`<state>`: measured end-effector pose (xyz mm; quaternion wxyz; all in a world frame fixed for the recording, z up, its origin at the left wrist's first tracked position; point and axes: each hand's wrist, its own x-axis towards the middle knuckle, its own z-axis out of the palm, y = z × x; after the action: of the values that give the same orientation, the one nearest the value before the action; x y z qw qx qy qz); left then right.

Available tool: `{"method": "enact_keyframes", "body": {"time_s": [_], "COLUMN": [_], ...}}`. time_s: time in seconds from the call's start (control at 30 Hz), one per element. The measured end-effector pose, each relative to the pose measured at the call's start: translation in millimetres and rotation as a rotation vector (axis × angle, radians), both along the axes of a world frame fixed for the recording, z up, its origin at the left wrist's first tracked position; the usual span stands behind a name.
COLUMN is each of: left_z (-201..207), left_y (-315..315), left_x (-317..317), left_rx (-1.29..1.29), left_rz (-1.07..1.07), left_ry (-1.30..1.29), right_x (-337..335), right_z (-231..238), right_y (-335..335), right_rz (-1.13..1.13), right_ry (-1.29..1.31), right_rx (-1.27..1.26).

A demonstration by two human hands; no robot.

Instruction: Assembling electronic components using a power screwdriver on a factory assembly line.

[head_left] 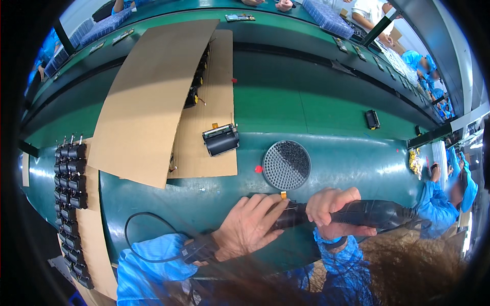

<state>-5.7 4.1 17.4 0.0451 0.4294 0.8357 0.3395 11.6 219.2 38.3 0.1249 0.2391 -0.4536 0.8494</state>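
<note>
My right hand is wrapped around a black electric screwdriver, which lies nearly level with its tip toward the left. The tip meets a small black module at my left hand. Closed fingers of that hand hold the module down on the bench; most of it is hidden, but its yellow tab shows by the fingertips. Just beyond both hands is a round grey dish with a dimpled bottom and small black screws heaped in its right part. A black module with a yellow tab lies on cardboard farther left.
A large cardboard sheet slants over more black modules. Along the left edge, several black modules stand in rows on cardboard. One more module lies back right on the green bench. Co-workers in blue sit at right, near yellow parts.
</note>
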Motion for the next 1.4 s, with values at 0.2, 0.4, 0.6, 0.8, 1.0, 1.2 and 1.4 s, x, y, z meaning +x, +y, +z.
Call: {"method": "enact_keyframes", "body": {"time_s": [0.2,0.4,0.6,0.8,1.0,1.2,1.4], "left_z": [-5,1,-7,-8,-10,-4,-12], "left_y": [-3,-5,-4,-4,-5,-4,-4], "left_x": [-5,-1,-3,-3,-4,-1,-2], "left_rx": [0.007,-0.031,-0.024,-0.009,-0.004,-0.030,0.012], "left_rz": [0.002,0.006,0.007,0.013,0.013,0.022,0.048], "left_ry": [0.015,0.042,0.058,0.039,0.031,0.047,0.045], "right_x": [-5,-20,-61,-69,-71,-72,-69], "right_z": [-1,25,8,-7,-9,-8,-2], "right_y": [1,1,-11,-13,-13,-15,-6], "right_rz": [-0.007,-0.207,-0.305,-0.327,-0.317,-0.292,-0.312], "right_ry": [0.042,0.005,-0.053,-0.041,-0.065,-0.042,-0.068], "right_rx": [0.066,0.012,0.055,0.083,0.096,0.199,0.069]}}
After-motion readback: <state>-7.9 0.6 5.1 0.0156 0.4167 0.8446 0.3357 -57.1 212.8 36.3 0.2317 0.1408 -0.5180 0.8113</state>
